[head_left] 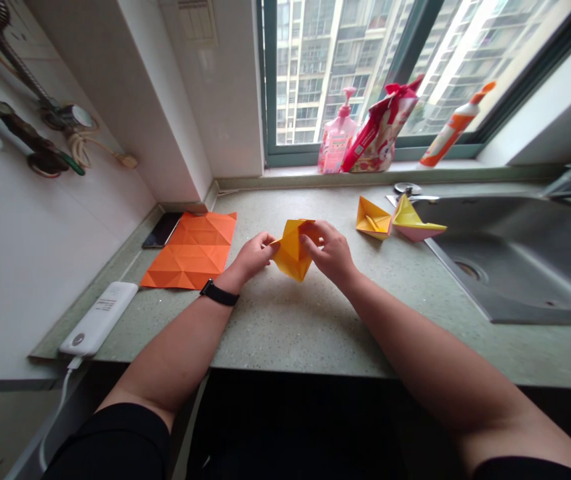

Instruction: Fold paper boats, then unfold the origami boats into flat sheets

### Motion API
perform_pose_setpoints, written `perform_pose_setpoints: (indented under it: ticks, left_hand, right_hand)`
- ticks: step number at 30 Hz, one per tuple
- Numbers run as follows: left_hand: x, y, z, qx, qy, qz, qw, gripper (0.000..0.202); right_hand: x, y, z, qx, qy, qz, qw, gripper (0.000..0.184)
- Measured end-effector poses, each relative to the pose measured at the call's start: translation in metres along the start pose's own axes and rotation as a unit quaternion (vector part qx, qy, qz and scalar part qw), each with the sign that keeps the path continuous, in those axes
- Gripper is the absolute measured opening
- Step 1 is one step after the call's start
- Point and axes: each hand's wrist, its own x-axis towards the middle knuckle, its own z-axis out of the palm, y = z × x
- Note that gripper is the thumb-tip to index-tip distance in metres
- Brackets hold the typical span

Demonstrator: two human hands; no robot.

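Observation:
Between my two hands is a folded piece of yellow-orange origami paper (293, 252), held just above the counter. My left hand (258, 253) pinches its left corner between thumb and fingers. On the other side, my right hand (329, 248) grips its upper right part, the thumb on the near face and the fingers partly hidden behind. To the right stand two folded paper boats, an orange-yellow one (371, 221) and a yellow and pink one (418, 223), touching or nearly so. A creased orange sheet (193, 247) lies left of my left hand.
A phone (162, 231) lies partly under the orange sheet. Near the counter's left front is a white power bank (100, 319) with a cable. A steel sink (525, 260) is set in at right. On the windowsill stand a pink pump bottle (336, 141), a red bag (383, 130) and an orange-white bottle (449, 132).

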Motion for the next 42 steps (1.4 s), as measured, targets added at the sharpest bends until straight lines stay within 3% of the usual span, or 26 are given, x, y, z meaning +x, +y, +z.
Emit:
perform_pose_setpoints:
  ticks: [2,5,11,15,23,32,42]
  left_hand:
    - [0.001,-0.003,0.003,0.008,0.021,0.055,0.998,0.037]
    - [0.001,-0.005,0.006,0.001,0.007,0.122,0.992,0.037]
    - [-0.004,0.001,0.008,0.039,-0.006,0.172,0.984,0.041]
    - [-0.009,0.004,0.011,0.098,0.020,0.218,0.971,0.043]
    - [-0.011,0.003,0.013,0.149,0.086,0.216,0.961,0.036]
    - [-0.015,0.004,0.016,0.318,0.057,0.240,0.916,0.032]
    - [-0.014,0.002,0.017,0.310,0.052,0.256,0.914,0.053]
  right_hand:
    - [-0.001,-0.003,-0.001,-0.001,-0.013,-0.010,1.000,0.027]
    - [-0.003,-0.006,-0.001,-0.031,-0.006,-0.030,0.999,0.030]
    - [-0.002,-0.009,-0.004,-0.059,0.060,-0.023,0.996,0.031]
    - [0.001,-0.006,-0.008,-0.078,0.083,-0.021,0.993,0.031]
    - [-0.001,-0.002,-0.003,-0.084,0.063,-0.007,0.994,0.023]
    - [-0.002,-0.009,-0.002,-0.023,0.112,-0.012,0.993,0.021]
    - [0.000,-0.015,-0.007,-0.023,0.108,-0.008,0.994,0.025]
